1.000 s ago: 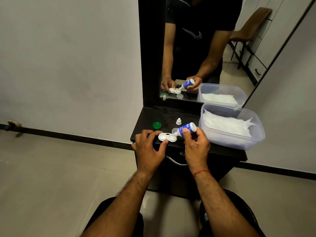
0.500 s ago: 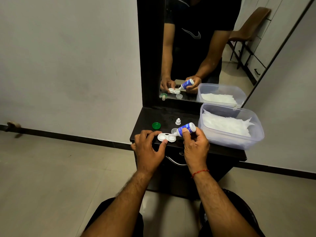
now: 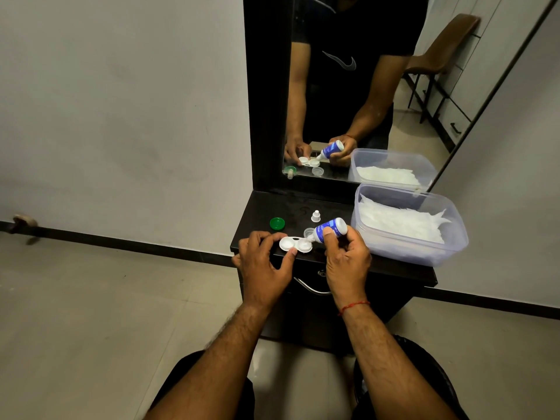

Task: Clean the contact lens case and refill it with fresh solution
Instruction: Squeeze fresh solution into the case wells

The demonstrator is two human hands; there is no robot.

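A white two-well contact lens case lies open near the front edge of the dark dresser top. My left hand pinches its left well between thumb and fingers. In my right hand I grip a small blue-and-white solution bottle, tipped down to the left with its nozzle over the right well. A green case cap, a clear cap and the bottle's small white cap lie on the top behind the case.
A clear plastic tub holding white tissues takes up the right side of the dresser top. A dark-framed mirror stands right behind and reflects my hands. A metal drawer handle sits below the front edge. Tiled floor lies to the left.
Both hands keep their grip. The bottle's nozzle has dipped slightly closer to the right well; otherwise nothing has moved.
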